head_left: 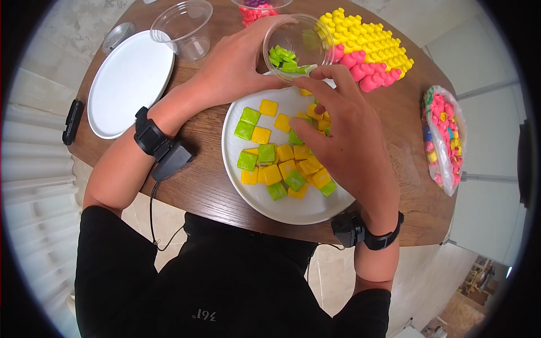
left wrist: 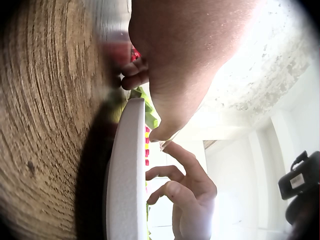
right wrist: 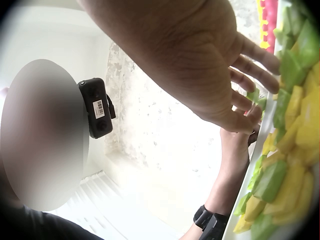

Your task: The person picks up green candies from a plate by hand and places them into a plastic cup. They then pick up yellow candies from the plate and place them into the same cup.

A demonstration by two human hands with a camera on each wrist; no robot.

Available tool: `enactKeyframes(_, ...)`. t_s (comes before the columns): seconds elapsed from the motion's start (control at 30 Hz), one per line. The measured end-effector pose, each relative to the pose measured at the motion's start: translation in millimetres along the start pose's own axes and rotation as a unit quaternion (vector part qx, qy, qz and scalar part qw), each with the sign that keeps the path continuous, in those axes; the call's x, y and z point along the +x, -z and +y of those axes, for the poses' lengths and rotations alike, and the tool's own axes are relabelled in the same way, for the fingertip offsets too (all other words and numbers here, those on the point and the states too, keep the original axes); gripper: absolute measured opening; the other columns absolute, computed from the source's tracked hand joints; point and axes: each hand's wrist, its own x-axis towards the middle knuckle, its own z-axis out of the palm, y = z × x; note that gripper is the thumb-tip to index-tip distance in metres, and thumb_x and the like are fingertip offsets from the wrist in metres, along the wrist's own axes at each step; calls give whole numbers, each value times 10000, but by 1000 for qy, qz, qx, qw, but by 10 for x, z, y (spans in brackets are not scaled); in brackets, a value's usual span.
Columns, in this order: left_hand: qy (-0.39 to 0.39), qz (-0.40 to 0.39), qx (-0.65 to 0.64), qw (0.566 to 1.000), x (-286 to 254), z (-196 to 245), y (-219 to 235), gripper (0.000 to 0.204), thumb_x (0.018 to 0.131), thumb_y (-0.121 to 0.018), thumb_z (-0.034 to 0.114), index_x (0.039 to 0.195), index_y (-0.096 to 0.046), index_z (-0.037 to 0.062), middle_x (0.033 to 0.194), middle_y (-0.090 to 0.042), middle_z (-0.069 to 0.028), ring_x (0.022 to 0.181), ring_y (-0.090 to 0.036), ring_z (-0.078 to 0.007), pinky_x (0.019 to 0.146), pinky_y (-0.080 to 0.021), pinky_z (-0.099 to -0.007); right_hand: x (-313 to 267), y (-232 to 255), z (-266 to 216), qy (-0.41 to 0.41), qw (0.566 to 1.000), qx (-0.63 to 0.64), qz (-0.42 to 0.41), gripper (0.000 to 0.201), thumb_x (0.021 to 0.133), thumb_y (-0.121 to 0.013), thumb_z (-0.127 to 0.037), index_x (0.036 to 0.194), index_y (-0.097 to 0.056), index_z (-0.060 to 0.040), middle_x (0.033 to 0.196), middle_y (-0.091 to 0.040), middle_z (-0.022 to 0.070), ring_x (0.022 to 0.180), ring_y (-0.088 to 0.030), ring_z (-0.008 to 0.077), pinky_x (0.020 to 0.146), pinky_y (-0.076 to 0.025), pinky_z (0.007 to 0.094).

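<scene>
My left hand [head_left: 239,63] grips a clear plastic cup [head_left: 297,27] tilted above the far rim of a white plate [head_left: 232,169]. Several light green pieces [head_left: 283,56] lie inside the cup. On the plate are many small square pieces, some yellow [head_left: 269,107], others green [head_left: 247,160], partly piled up. My right hand [head_left: 360,132] is over the plate's right side, its index finger right at the cup's near rim. In the right wrist view its fingers [right wrist: 255,70] are spread and loosely bent, with nothing seen between them. The right hand hides part of the pile.
Left of the plate lies a second white plate [head_left: 132,84], near a round metal tin [head_left: 117,37]. Another clear cup [head_left: 194,48] and a container of pink and purple pieces [head_left: 258,16] stand behind. Yellow bottle-shaped pieces [head_left: 366,39], pink ones [head_left: 372,79] and a filled plastic bag [head_left: 445,135] sit right.
</scene>
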Motion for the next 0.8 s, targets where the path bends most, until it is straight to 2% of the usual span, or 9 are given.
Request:
enactKeyframes(0.07,-74,56,20,995,8,-76,-42,894,764,-925,286,1545,-517,139,1397,-692,-177,1217,-717,-372,993,-595,-443,1,-1,-2,0,1000,0,1,425,924,-770,-168,1325,-695,-50,1336,-601,134,888,-726,324,835,-595,432)
enactKeyframes(0.2,-61,47,15,997,5,-20,-11,892,764,-923,288,1544,-517,139,1396,-693,-177,1215,-718,-371,995,-594,-445,-1,-2,-2,-2,1000,0,0,422,925,-771,-169,1320,-695,-42,1333,-602,132,887,-726,322,834,-594,434)
enactKeyframes(0.27,2,-3,-1,1000,1,49,27,934,767,-924,94,1589,-480,109,1566,-590,-114,1399,-615,-260,1167,-509,-398,0,-2,0,-2,1000,-1,0,421,926,-772,-171,1318,-695,-40,1332,-602,131,886,-726,322,834,-593,434)
enactKeyframes(0.3,1,-3,-1,1000,2,46,25,934,767,-924,94,1589,-480,109,1566,-590,-114,1399,-615,-260,1167,-509,-398,0,1,-2,-3,1000,-1,-2,420,926,-771,-171,1318,-695,-39,1332,-602,131,885,-726,322,833,-593,434)
enactKeyframes(0.5,2,-2,3,1000,3,19,13,937,764,-925,98,1588,-480,113,1558,-594,-115,1401,-614,-268,1170,-506,-403,0,4,-3,-1,1000,-4,-3,420,928,-770,-171,1319,-694,-38,1333,-600,130,881,-724,325,833,-593,433)
enactKeyframes(0.57,-61,44,18,997,9,-48,-23,889,763,-922,283,1541,-517,139,1404,-689,-174,1213,-718,-370,988,-597,-442,-2,6,-4,-1,1000,-4,-4,420,928,-770,-170,1319,-693,-38,1333,-599,130,883,-724,326,833,-592,433)
enactKeyframes(0.8,-80,55,36,995,9,-76,-33,890,762,-922,283,1542,-517,143,1431,-677,-170,1254,-700,-374,1017,-586,-449,1,4,-9,-4,1000,-4,-5,429,929,-766,-169,1333,-691,-46,1335,-596,131,892,-722,328,840,-590,436)
